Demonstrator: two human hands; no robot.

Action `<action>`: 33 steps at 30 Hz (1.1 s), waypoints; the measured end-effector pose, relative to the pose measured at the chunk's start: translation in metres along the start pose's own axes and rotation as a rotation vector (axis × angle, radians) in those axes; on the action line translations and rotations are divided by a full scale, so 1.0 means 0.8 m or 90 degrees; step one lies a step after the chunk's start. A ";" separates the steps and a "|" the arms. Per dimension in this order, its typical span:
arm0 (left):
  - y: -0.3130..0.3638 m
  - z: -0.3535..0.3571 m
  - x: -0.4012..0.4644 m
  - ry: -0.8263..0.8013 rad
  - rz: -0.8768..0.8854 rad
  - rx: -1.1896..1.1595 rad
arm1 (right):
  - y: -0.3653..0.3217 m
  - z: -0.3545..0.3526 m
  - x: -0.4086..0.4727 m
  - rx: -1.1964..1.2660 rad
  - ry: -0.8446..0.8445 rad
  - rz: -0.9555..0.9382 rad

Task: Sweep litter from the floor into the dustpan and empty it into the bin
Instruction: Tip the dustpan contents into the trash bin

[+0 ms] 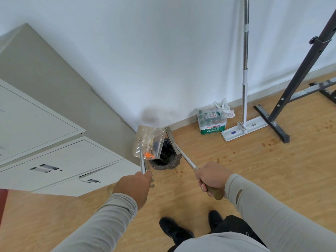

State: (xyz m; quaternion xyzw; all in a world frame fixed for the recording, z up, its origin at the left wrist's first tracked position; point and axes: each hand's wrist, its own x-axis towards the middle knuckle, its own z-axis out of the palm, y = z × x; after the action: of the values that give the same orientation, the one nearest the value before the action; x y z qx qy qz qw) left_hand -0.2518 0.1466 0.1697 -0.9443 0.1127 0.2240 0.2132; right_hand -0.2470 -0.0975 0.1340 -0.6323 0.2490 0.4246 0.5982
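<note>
We see left hand [133, 186] gripping slim steel handle of shiny perforated metal dustpan [147, 143], tilted over round black-bagged bin [164, 157] on wood-grain floor [254, 160]; orange litter scrap [149, 155] at lip. Right hand [211, 177] clenches brown broom grip [215, 192].

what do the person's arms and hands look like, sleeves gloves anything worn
Both arms wear long, close-fitting light grey sleeves that end at the wrists. The right sleeve has a narrow slit or tear in the fabric on the forearm. The left sleeve looks plain, with no markings. The left hand and right hand are bare: no gloves, and no watch or rings visible.
</note>
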 end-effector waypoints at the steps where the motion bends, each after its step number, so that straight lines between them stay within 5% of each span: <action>1: 0.000 0.000 0.000 0.003 0.005 0.007 | 0.000 -0.001 0.001 0.003 0.000 0.000; 33: -0.001 -0.002 0.002 0.005 0.009 0.008 | -0.002 0.000 0.006 -0.009 0.000 0.000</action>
State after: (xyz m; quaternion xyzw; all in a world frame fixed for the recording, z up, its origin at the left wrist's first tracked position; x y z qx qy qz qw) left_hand -0.2498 0.1465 0.1707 -0.9430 0.1213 0.2210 0.2173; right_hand -0.2434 -0.0961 0.1304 -0.6367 0.2459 0.4264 0.5936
